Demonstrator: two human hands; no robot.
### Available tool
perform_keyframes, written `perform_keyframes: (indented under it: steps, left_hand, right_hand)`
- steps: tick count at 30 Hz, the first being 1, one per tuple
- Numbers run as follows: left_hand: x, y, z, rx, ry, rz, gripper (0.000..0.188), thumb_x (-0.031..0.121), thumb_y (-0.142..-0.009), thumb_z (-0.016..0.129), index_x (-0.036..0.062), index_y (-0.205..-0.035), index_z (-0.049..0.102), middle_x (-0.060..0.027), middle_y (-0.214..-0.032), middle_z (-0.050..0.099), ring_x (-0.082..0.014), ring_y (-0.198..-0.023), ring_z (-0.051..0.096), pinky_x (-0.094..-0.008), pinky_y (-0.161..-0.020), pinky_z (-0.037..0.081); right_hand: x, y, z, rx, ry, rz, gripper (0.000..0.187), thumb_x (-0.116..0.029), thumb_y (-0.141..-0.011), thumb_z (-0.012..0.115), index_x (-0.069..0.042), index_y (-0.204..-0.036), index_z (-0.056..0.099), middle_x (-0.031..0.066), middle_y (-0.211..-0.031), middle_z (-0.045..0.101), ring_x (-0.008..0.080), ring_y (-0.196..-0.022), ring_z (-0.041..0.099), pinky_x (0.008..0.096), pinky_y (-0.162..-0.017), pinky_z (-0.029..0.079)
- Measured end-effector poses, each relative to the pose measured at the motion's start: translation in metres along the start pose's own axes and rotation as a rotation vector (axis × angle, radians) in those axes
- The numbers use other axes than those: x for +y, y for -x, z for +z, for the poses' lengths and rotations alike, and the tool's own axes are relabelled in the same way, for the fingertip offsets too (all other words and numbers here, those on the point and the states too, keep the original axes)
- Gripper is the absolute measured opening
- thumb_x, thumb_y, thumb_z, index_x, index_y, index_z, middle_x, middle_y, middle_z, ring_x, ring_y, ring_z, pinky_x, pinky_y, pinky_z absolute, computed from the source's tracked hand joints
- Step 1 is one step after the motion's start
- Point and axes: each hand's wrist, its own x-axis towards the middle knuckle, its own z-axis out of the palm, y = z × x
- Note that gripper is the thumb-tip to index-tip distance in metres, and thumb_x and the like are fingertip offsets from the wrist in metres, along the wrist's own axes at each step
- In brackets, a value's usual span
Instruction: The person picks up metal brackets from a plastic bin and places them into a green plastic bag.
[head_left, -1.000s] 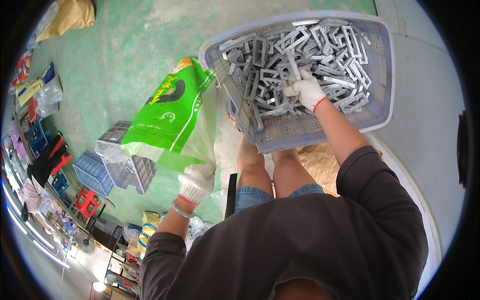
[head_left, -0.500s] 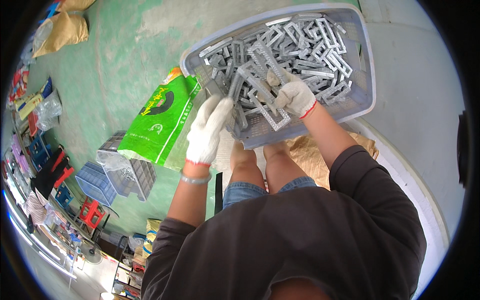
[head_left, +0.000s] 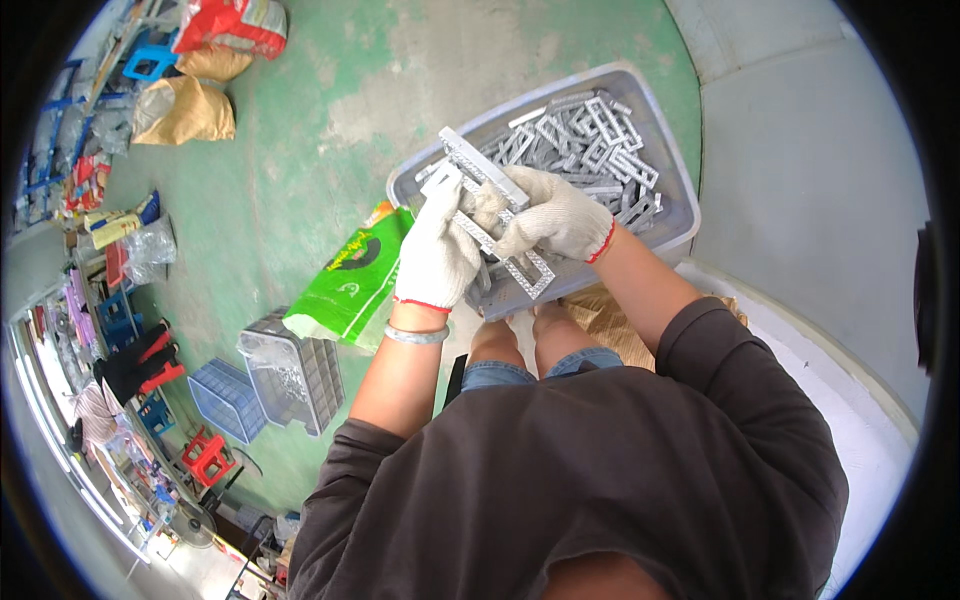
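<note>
Both my hands wear white knitted gloves with red cuffs. They are raised above a grey-blue plastic basket [head_left: 682,165] of rectangular silver metal frames [head_left: 603,122]. My right hand [head_left: 562,218] is closed around a few of these frames, and one long piece [head_left: 478,165] slants across its fingers. The lower end of another metal frame [head_left: 535,278] sticks out below it. Close by on the left, my left hand [head_left: 437,250] has its fingers closed at the left ends of the same frames. The fingers overlap the metal, so exactly how many pieces are held is hidden.
A green printed bag [head_left: 350,280] leans at the basket's left side. Farther left on the green floor stand a grey crate [head_left: 322,385], a blue crate [head_left: 222,398] and a red stool [head_left: 207,457]. Brown paper [head_left: 600,325] lies by my legs, beside a pale wall [head_left: 800,230].
My left hand has moved right and closed on the frames beside my right hand. The right hand has lifted its frames out of the basket toward me. The view has shifted.
</note>
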Motion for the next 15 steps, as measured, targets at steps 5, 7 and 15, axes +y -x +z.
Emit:
perform_keyframes:
  steps: [5,7,15]
  left_hand:
    - [0.022,0.021,0.057,-0.107,0.014,0.019,0.037,0.021,-0.099,0.056,0.0044,-0.131,0.052,-0.0159,-0.124,0.062,-0.0317,-0.113,0.061,-0.0463,-0.098,0.051]
    - [0.032,0.028,0.079,-0.142,-0.028,0.006,0.036,0.022,-0.098,0.056,0.0038,-0.13,0.053,-0.0182,-0.119,0.064,-0.0336,-0.11,0.063,-0.0475,-0.096,0.052]
    - [0.058,0.062,0.127,-0.242,0.06,0.089,0.031,0.024,-0.099,0.053,0.002,-0.121,0.056,-0.0251,-0.116,0.064,-0.0389,-0.105,0.064,-0.0525,-0.094,0.052]
  right_hand:
    - [-0.054,0.021,0.029,-0.097,0.214,-0.053,0.034,0.004,-0.072,0.067,0.0,-0.106,0.064,0.0022,-0.095,0.063,0.0122,-0.084,0.064,0.0277,-0.077,0.054]
    - [-0.069,0.027,0.039,-0.131,0.278,-0.076,0.032,0.004,-0.073,0.066,0.001,-0.105,0.065,0.002,-0.098,0.062,0.0116,-0.086,0.063,0.0275,-0.076,0.054]
    - [-0.124,0.042,0.077,-0.192,0.762,-0.246,0.037,-0.014,-0.078,0.072,-0.002,-0.112,0.065,0.0072,-0.098,0.063,0.0136,-0.09,0.062,0.0289,-0.075,0.052]
